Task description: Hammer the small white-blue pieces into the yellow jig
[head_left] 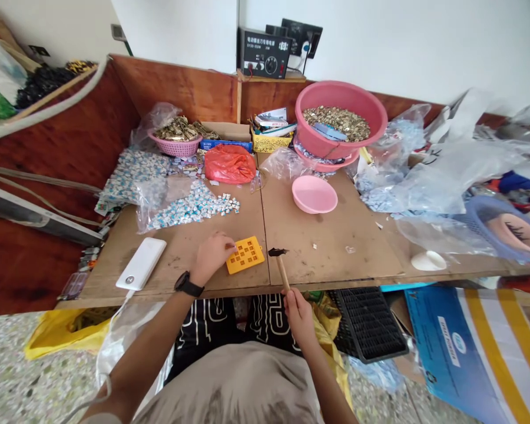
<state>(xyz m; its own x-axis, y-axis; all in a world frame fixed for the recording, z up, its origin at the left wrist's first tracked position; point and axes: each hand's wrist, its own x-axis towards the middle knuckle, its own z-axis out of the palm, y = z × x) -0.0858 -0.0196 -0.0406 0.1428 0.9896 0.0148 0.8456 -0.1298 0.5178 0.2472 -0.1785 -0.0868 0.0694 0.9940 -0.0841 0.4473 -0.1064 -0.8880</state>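
Note:
A yellow tray (246,255) with small square pockets lies at the front of the table, left of a seam. My left hand (212,257), with a black band on the wrist, rests at the tray's left edge. Its fingers are bunched together at the upper left pockets, and what they hold, if anything, is too small to tell. In my right hand (298,313) is a small hammer (282,272), gripped by its wooden handle. The dark hammer head is just right of the tray, over the table. Small white and blue pieces (196,203) are heaped behind the tray.
A white power bank (141,264) with a cable lies at left. Behind stand a small pink bowl (314,195), a red bag (230,164), a pink basket (179,147) and a large pink basin (341,94) of metal pieces. Plastic bags (441,176) crowd the right side.

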